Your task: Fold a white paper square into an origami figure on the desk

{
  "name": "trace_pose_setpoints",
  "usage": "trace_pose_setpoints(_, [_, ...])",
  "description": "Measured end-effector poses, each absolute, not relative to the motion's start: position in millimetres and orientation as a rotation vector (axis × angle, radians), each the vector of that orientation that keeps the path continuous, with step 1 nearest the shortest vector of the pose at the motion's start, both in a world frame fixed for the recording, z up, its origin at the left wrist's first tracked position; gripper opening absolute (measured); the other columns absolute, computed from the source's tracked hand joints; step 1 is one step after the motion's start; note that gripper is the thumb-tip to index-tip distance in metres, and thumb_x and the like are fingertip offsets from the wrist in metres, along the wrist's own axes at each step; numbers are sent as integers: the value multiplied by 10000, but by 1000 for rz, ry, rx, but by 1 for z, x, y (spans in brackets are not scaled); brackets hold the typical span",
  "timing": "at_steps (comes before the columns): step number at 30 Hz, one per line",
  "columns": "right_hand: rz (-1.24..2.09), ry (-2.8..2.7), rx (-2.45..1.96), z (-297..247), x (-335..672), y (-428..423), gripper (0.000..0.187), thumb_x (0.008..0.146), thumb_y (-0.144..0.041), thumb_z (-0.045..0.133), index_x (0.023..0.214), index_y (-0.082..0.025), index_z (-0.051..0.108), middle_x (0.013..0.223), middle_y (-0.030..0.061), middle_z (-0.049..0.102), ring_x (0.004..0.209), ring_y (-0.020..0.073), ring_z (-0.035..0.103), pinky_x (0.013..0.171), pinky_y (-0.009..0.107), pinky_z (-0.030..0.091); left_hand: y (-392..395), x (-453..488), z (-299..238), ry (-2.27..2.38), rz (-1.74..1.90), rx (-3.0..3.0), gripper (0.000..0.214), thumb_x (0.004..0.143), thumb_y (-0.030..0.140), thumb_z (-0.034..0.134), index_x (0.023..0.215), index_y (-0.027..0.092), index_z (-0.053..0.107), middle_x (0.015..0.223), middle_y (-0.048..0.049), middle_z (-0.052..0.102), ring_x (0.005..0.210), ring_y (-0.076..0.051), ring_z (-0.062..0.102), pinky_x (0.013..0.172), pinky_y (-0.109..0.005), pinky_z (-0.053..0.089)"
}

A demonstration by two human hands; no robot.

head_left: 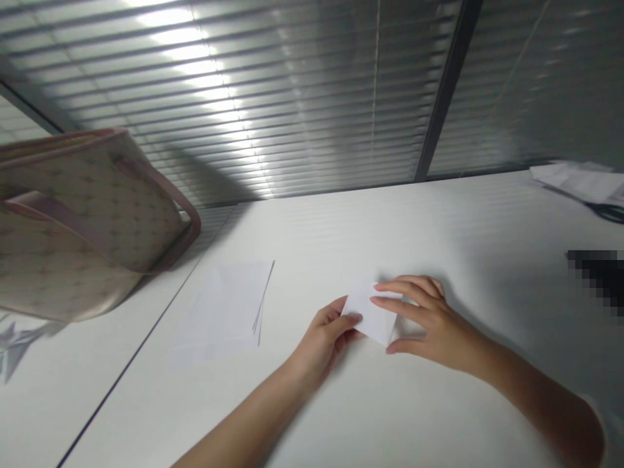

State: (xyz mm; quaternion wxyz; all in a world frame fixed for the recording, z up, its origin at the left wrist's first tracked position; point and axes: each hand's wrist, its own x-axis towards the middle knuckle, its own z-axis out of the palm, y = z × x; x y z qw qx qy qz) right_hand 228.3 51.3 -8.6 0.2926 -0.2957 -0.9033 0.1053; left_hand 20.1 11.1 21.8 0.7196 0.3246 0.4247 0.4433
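A small folded piece of white paper (371, 317) is held just above the white table in front of me. My left hand (327, 335) pinches its left side, thumb on top and fingers beneath. At its right side is my right hand (423, 318), fingers spread, with two fingertips over the paper's upper face and the thumb by its lower right corner. Nothing is gripped between those fingers. To the left lies a stack of white paper sheets (221, 309), its right edges slightly fanned.
A patterned handbag (92, 221) with pink handles stands at the left, near folded paper (17, 348). Scissors (607, 211) lie by white papers (580, 181) at the far right, above a dark pixelated object (602, 276). Window blinds (312, 97) border the table's back edge.
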Motion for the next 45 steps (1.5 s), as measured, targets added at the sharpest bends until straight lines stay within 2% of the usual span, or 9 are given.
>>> trace_pose_setpoints(6, [355, -2399, -682, -5, 235, 54, 488, 726, -374, 775, 1177, -261, 626, 1229, 78, 633, 1130, 255, 533, 950, 423, 404, 13, 16, 18, 931, 934, 703, 373, 727, 142, 651, 1100, 147, 669, 952, -76, 709, 913, -225, 639, 791, -295, 481])
trace_pose_setpoints(15, [348, -2335, -614, -3, 234, 54, 219, 855, -246, 644, 1073, -248, 669, 1078, 60, 697, 1010, 212, 615, 866, 389, 499, 13, 15, 17, 914, 913, 701, 366, 723, 159, 623, 1086, 139, 666, 974, -85, 696, 950, -233, 628, 803, -288, 482])
trace_pose_setpoints(18, [287, -2348, -625, -1, 232, 52, 287, 894, -159, 537, 1154, -230, 635, 1086, 68, 695, 1023, 214, 621, 873, 392, 523, 13, 17, 18, 886, 902, 709, 340, 744, 176, 594, 1073, 139, 669, 985, -89, 690, 942, -231, 625, 778, -281, 491])
trace_pose_setpoints(24, [153, -2344, -572, -4, 224, 52, 438, 879, -37, 460, 1280, -175, 566, 1285, 99, 623, 1189, 221, 566, 994, 400, 502, 11, 21, 12, 806, 901, 723, 372, 753, 165, 586, 1119, 151, 650, 974, -71, 669, 947, -208, 598, 861, -318, 490])
trace_pose_setpoints(30, [92, -2224, -524, -2, 223, 48, 414, 863, 0, 490, 1233, -149, 603, 1146, 116, 703, 1101, 227, 633, 931, 382, 543, 4, 23, 14, 699, 887, 748, 522, 765, 351, 733, 1242, 186, 598, 1112, -83, 622, 1049, -241, 561, 975, -388, 430])
trace_pose_setpoints(33, [137, -2201, -491, 2, 224, 46, 384, 859, -30, 517, 1198, -179, 616, 1099, 95, 724, 1043, 220, 662, 862, 368, 560, 2, 25, 16, 691, 925, 683, 569, 798, 432, 715, 1312, 254, 548, 1085, -60, 635, 988, -202, 575, 941, -364, 443])
trace_pose_setpoints(37, [185, -2200, -467, 5, 222, 45, 318, 886, -85, 493, 1144, -207, 635, 1064, 78, 734, 1000, 213, 676, 815, 369, 558, 0, 27, 16, 775, 927, 621, 501, 848, 392, 683, 1320, 299, 545, 973, -12, 651, 810, -119, 567, 843, -269, 453])
trace_pose_setpoints(41, [213, -2133, -477, 5, 217, 44, 340, 880, -93, 496, 1195, -164, 603, 1006, 103, 736, 964, 225, 678, 804, 384, 572, -3, 29, 14, 804, 917, 668, 498, 831, 353, 711, 1303, 298, 562, 1082, -16, 638, 870, -123, 569, 818, -237, 444])
trace_pose_setpoints(45, [194, -2104, -491, 6, 215, 42, 319, 875, -85, 512, 1173, -145, 608, 970, 120, 734, 937, 230, 680, 812, 383, 574, -3, 31, 11, 776, 913, 714, 480, 844, 361, 697, 1298, 285, 558, 1039, -24, 639, 949, -149, 573, 844, -257, 452])
